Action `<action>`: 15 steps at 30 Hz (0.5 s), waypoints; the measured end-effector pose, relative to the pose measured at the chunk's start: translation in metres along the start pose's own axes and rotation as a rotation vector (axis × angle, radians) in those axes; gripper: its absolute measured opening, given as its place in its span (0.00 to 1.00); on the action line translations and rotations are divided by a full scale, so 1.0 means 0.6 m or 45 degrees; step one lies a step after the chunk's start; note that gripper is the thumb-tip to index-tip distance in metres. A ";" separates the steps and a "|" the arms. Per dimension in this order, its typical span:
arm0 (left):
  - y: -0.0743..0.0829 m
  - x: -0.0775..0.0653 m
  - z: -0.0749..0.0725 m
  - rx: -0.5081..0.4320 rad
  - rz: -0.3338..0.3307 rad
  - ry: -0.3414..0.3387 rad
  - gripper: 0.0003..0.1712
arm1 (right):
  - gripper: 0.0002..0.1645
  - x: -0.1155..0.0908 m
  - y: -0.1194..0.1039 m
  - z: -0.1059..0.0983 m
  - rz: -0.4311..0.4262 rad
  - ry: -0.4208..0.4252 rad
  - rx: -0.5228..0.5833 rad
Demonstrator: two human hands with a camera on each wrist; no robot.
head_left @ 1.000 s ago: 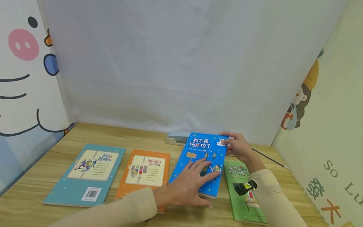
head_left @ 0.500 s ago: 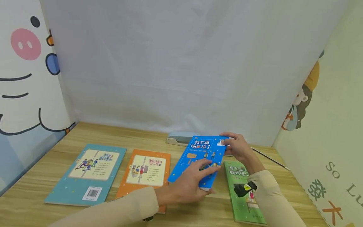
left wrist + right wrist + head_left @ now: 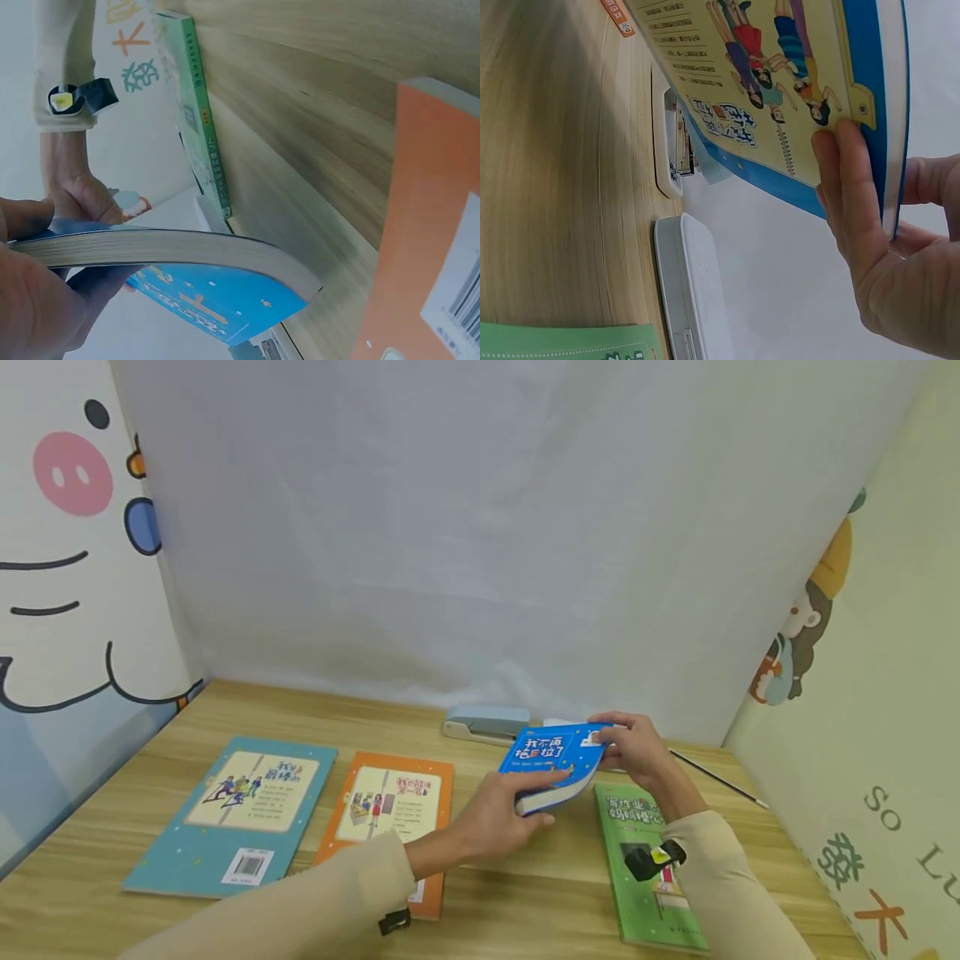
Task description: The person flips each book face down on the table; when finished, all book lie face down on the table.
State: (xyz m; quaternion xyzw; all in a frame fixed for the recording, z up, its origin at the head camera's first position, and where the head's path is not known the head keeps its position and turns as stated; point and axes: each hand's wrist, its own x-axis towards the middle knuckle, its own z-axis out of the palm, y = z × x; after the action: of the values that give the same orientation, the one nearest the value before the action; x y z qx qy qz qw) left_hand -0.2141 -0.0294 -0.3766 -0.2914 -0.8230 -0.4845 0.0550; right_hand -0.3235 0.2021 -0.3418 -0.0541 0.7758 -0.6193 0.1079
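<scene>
A blue paperback book (image 3: 551,750) is raised off the table, its near edge bent and its page block facing me. My left hand (image 3: 498,818) grips that near edge, thumb on one cover and fingers on the other, as the left wrist view shows around the pages (image 3: 195,247). At the far right corner my right hand (image 3: 637,756) pinches the book. The right wrist view shows the yellow-and-blue back cover (image 3: 742,82) with fingers laid against it. Left of the left hand lies an orange book (image 3: 390,802); below the right hand lies a green book (image 3: 637,893).
A teal book (image 3: 225,818) lies on the left of the wooden table (image 3: 532,910). Behind the blue book sit a pale blue stapler (image 3: 486,721) and a white case (image 3: 697,292). A thin black stick (image 3: 716,778) lies at the right. A white curtain (image 3: 450,543) hangs behind.
My left hand has gone from lying spread over the blue book's cover to gripping its near edge. That edge has lifted and moved away from me; the right hand stays at the far corner.
</scene>
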 end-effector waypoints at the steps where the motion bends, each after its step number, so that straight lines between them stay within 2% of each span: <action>1: 0.001 0.002 -0.002 -0.017 -0.029 -0.015 0.31 | 0.27 0.000 0.000 0.000 0.001 0.000 0.003; 5: 0.004 0.006 -0.009 -0.037 -0.108 -0.034 0.31 | 0.28 0.000 -0.002 0.000 0.007 0.003 -0.014; 15: 0.000 0.007 -0.019 -0.025 -0.151 -0.010 0.27 | 0.27 0.005 -0.006 0.012 -0.002 -0.004 -0.093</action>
State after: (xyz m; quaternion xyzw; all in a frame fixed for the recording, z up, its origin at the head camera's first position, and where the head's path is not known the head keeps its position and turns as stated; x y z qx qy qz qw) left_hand -0.2197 -0.0372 -0.3692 -0.2444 -0.8343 -0.4938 0.0201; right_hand -0.3247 0.1942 -0.3403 -0.0599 0.7978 -0.5904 0.1066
